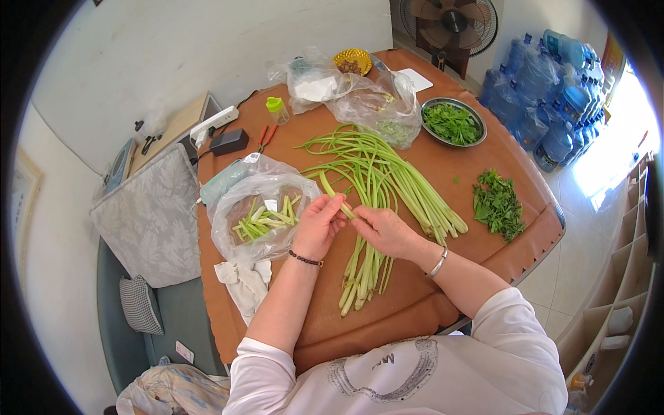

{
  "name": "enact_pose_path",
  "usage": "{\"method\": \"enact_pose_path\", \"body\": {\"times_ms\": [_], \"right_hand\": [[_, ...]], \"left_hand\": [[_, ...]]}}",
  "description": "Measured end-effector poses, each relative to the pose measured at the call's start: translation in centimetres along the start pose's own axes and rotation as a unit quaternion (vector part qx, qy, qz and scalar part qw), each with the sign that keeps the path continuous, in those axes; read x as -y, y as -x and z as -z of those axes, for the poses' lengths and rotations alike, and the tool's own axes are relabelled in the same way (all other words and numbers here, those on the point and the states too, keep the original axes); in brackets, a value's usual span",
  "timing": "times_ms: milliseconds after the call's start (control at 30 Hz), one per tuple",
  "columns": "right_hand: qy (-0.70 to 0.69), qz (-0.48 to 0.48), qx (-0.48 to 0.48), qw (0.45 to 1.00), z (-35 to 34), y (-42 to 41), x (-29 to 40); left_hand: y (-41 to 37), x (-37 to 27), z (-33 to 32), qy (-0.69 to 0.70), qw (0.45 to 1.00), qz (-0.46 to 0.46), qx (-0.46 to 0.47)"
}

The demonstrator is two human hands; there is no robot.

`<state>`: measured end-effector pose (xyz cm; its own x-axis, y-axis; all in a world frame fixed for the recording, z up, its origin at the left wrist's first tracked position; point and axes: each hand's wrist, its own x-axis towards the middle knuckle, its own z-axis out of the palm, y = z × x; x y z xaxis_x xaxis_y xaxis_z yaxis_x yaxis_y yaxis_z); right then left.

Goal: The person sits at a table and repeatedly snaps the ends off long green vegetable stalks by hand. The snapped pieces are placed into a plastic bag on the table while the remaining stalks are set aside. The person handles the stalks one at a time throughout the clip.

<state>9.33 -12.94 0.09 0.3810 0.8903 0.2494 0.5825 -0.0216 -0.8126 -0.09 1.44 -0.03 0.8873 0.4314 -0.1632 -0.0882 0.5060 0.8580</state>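
Note:
A single celery stalk is pinched between the fingers of my left hand. My right hand grips the near end of the same stalk, close beside the left. Beneath and beyond both hands lie leafless celery stalks, in two overlapping bunches on the brown table cover. To the left, a clear plastic bag lies spread out with short celery pieces in it. Plucked leaves fill a metal bowl, and a pile of loose leaves sits at the right.
Red-handled pliers, a green-lidded bottle, a black box and a power strip stand at the back left. More plastic bags and a yellow basket lie at the back. A white cloth hangs near the left edge.

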Motion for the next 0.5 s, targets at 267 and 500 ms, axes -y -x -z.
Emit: {"method": "enact_pose_path", "body": {"times_ms": [267,500], "right_hand": [[0.210,0.107,0.102,0.966,1.5,0.6,1.5],[0.010,0.272,0.168,0.948,-0.4,2.4,7.4]], "left_hand": [[-0.2,0.1,0.7,0.055,0.990,0.115,0.054],[-0.8,0.5,2.5,0.001,0.992,0.124,0.002]]}}
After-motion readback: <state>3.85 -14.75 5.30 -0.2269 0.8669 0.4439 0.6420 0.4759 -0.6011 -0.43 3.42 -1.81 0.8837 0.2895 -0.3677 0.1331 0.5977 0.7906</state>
